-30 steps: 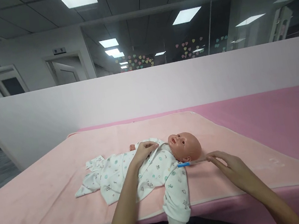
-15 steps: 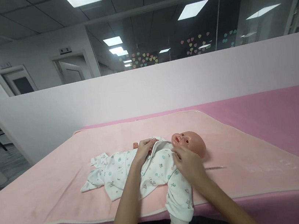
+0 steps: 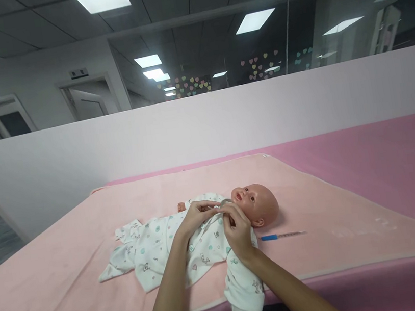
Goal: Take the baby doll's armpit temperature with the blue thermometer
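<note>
White printed cotton at the collar of a baby doll's garment [image 3: 188,238] is pinched between the fingers of both hands, which are met over the doll's upper chest. The left hand [image 3: 196,214] is laid on the far side of the neckline, its fingers curled onto the fabric edge, while the right hand [image 3: 237,228] is closed on the near side of the same collar, thumb and fingertips touching the cloth just below the chin. Both forearms are extended from the bottom edge of the view. The baby doll [image 3: 255,204] is laid on its back, head to the right and legs to the left, with one sleeved arm hung over the near edge of the surface. A thin thermometer with a blue end [image 3: 282,236] is seen lying flat just beside the doll's head on the right, apart from both hands and touched by neither. Doll and thermometer are supported by a pale pink blanket [image 3: 72,267], which is spread over a deeper pink table cover [image 3: 386,161]. Behind the table a low white partition wall [image 3: 203,125] is topped by glass panes.
</note>
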